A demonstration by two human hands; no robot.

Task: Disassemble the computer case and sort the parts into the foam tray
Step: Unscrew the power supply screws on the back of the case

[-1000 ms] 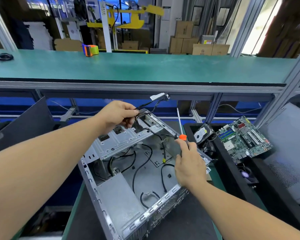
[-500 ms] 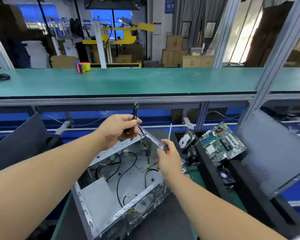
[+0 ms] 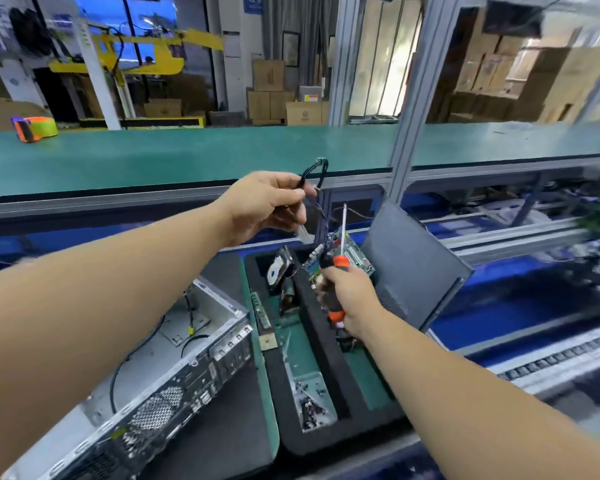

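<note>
My left hand (image 3: 262, 206) holds a black cable bundle (image 3: 309, 174) in the air above the far end of the black foam tray (image 3: 326, 341); the wires hang down from my fingers. My right hand (image 3: 347, 296) grips an orange and black screwdriver (image 3: 336, 271), shaft pointing up, over the tray. The open grey computer case (image 3: 174, 368) lies on its side at the lower left with black cables still inside. In the tray sit a hard drive (image 3: 279, 271), a partly hidden motherboard (image 3: 357, 258) and a pile of small screws (image 3: 312, 400).
A dark grey side panel (image 3: 413, 268) leans against the tray's right side. A RAM stick (image 3: 262, 310) lies beside the tray's left edge. A green upper shelf (image 3: 187, 157) carries an orange and green tape dispenser (image 3: 35, 128). A conveyor runs at the right.
The view has swung right, from the case to the tray. My left hand has lifted the cable bundle out of the case and carried it over the tray; my right hand followed with the screwdriver.
</note>
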